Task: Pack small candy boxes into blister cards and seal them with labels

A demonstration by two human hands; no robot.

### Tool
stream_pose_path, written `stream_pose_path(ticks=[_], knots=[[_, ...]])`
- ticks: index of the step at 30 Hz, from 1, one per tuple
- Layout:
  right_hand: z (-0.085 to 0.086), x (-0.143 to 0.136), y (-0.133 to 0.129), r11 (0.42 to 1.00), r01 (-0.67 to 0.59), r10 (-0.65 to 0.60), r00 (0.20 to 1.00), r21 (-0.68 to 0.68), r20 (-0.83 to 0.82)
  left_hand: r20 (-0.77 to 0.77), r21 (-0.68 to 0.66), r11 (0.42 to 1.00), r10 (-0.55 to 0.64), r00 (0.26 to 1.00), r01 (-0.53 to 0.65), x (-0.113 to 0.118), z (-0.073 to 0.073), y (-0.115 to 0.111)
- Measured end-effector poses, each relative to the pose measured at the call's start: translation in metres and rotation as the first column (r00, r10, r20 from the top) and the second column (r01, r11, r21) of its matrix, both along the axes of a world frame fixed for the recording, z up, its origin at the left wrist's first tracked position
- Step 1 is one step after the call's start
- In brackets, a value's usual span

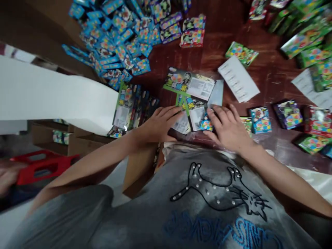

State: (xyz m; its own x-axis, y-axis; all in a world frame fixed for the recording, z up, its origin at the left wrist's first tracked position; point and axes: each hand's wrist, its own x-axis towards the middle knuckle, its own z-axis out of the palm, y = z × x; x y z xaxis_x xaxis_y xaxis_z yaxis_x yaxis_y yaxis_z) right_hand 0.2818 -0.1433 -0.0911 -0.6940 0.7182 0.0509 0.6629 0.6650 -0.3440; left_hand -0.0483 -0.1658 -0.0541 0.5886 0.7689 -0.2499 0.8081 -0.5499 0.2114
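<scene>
In front of me on the table lie flat dark cartons with green edges and white label panels. One printed carton [190, 83] lies farther back, and another carton [197, 116] is nearer my body. My left hand [166, 119] rests on the near carton's left part, fingers stretched out, with nothing visibly gripped. A small blue candy box [206, 124] sits at the near carton's right edge. My right hand [228, 126] has it between thumb and fingers, which hide part of the box. Left of my left hand, several dark cartons [127, 107] stand in a row.
A heap of blue candy boxes [116, 38] fills the back left, and green boxes [308, 38] pile at the right. White printed sheets [239, 79] lie behind my right hand. Loose blue [260, 120], purple [288, 114] and red boxes [318, 120] line the near right. A cardboard box [138, 169] stands by my lap.
</scene>
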Motion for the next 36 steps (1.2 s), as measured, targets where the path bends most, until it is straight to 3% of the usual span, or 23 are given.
stream_pose_path(ticks=[4,7,9,12,15,19,22,25,31,36], knots=[[0.005,0.010,0.004,0.998,-0.041,0.041,0.999,0.047,0.002,0.132,0.076,0.985,0.143,0.981,-0.154,0.001,0.012,0.003],[0.005,0.015,0.004,0.996,-0.028,0.028,1.000,0.080,0.004,0.205,0.181,0.931,0.279,0.938,-0.317,-0.017,0.032,0.004],[0.003,0.016,0.005,0.997,-0.011,0.012,1.000,0.082,-0.015,0.223,0.229,0.902,0.317,0.922,-0.366,-0.029,0.040,0.005],[0.002,0.022,0.007,0.994,0.062,-0.059,0.997,0.085,-0.039,0.231,0.233,0.921,0.259,0.938,-0.311,-0.035,0.038,0.013],[0.011,0.040,0.006,0.983,0.156,-0.153,0.988,0.096,-0.038,0.234,0.166,0.969,0.144,0.961,-0.186,-0.021,0.028,0.036],[0.023,0.074,0.000,0.969,0.231,-0.231,0.973,0.085,-0.008,0.210,0.096,0.994,0.022,0.977,-0.043,0.008,0.019,0.089],[0.023,0.094,-0.003,0.966,0.248,-0.250,0.968,0.075,0.020,0.140,0.057,0.998,0.022,0.990,-0.031,0.022,0.017,0.133],[0.021,0.104,-0.003,0.961,0.268,-0.272,0.961,0.073,0.046,0.046,0.005,0.999,0.047,0.998,-0.047,0.027,0.020,0.162],[0.022,0.115,0.004,0.970,0.237,-0.241,0.967,0.054,0.083,-0.230,0.086,0.989,0.141,0.963,-0.124,0.011,0.027,0.169],[0.018,0.131,0.013,0.984,0.178,-0.177,0.974,0.003,0.141,-0.397,0.148,0.986,0.131,0.908,-0.077,-0.002,0.035,0.168]])
